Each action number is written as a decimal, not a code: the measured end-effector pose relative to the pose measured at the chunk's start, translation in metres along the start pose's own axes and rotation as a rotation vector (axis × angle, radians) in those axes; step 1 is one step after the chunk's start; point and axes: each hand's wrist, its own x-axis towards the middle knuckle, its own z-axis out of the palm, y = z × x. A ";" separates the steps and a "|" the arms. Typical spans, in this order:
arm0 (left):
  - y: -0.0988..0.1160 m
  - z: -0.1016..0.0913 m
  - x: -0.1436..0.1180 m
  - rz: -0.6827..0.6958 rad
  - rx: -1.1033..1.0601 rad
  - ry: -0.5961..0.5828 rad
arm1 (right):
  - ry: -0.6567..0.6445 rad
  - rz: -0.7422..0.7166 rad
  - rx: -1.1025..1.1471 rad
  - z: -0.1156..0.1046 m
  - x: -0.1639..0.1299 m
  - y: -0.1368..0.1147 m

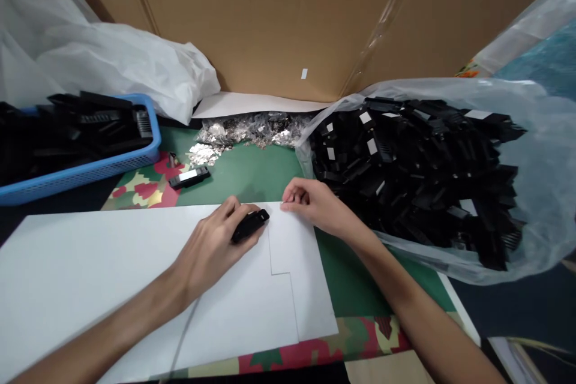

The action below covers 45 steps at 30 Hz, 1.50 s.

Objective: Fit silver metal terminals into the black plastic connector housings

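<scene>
My left hand (pixel 218 237) is closed around a small black plastic part (pixel 250 226), held just over the white sheet (pixel 103 270). To its right, my right hand (pixel 315 203) has its thumb and fingertips pinched together at the sheet's far edge. Whatever sits in that pinch is too small to make out. Beyond the hands lies another black plastic part with a white label (pixel 189 177). Close by is a loose pile of small shiny metal pieces (pixel 203 155), and behind it are clear bags of metal pieces (pixel 252 130).
A blue basket (pixel 90 168) full of black parts stands at the left. At the right, a large clear plastic bag (pixel 535 234) holds many black parts, some with white labels. A cardboard wall (pixel 261 24) rises behind, with a white plastic bag (pixel 130 66) at its left.
</scene>
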 end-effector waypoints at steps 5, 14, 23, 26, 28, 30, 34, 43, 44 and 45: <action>0.003 0.001 -0.002 -0.023 -0.029 -0.009 | 0.032 -0.036 0.083 -0.008 -0.010 -0.014; 0.004 0.005 -0.002 -0.005 -0.052 0.070 | 0.170 0.036 0.263 0.031 -0.024 -0.031; 0.007 0.006 -0.002 0.043 -0.012 0.124 | 0.235 -0.023 0.128 0.036 -0.031 -0.040; 0.006 0.007 -0.003 0.045 0.003 0.101 | 0.210 -0.020 0.109 0.035 -0.031 -0.041; 0.006 0.006 -0.004 0.053 0.007 0.085 | 0.183 -0.013 0.068 0.035 -0.030 -0.040; 0.006 0.005 -0.005 0.068 0.002 0.079 | 0.160 -0.027 0.012 0.038 -0.029 -0.040; 0.007 0.004 -0.006 0.083 -0.007 0.088 | 0.156 -0.102 -0.128 0.042 -0.028 -0.042; 0.005 0.002 -0.007 0.113 -0.005 0.090 | -0.197 -0.058 0.122 0.016 -0.028 -0.037; 0.005 0.001 -0.007 0.129 0.000 0.112 | -0.190 -0.030 0.207 0.016 -0.026 -0.034; 0.005 -0.001 -0.007 0.148 0.009 0.136 | -0.177 0.002 0.302 0.015 -0.024 -0.031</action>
